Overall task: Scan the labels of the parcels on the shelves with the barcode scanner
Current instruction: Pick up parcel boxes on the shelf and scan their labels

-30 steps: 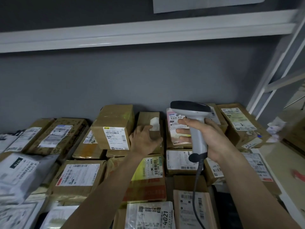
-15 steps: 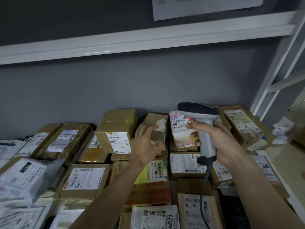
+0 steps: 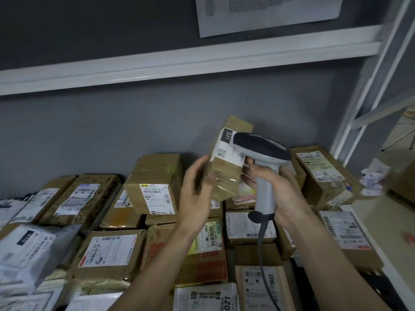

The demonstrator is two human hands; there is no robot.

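My left hand (image 3: 197, 187) holds a small brown cardboard parcel (image 3: 226, 173) lifted above the pile, tilted, with its white label marked 231 facing up and right. My right hand (image 3: 285, 194) grips the handle of a grey and black barcode scanner (image 3: 262, 162), whose head sits right against the parcel's label. The scanner's cable (image 3: 262, 254) hangs down between my forearms. Part of the parcel's right side is hidden behind the scanner head.
Several labelled cardboard parcels cover the shelf (image 3: 381, 239), among them a tall box (image 3: 155, 185) left of my hand and a box (image 3: 321, 173) at the right. Grey plastic mailers (image 3: 24, 250) lie at the left. A white shelf beam (image 3: 179, 63) runs overhead; a white upright (image 3: 368, 86) stands right.
My left hand has picked the small parcel out of the back row and raised it, turning its label toward the scanner. The scanner has moved up beside it.
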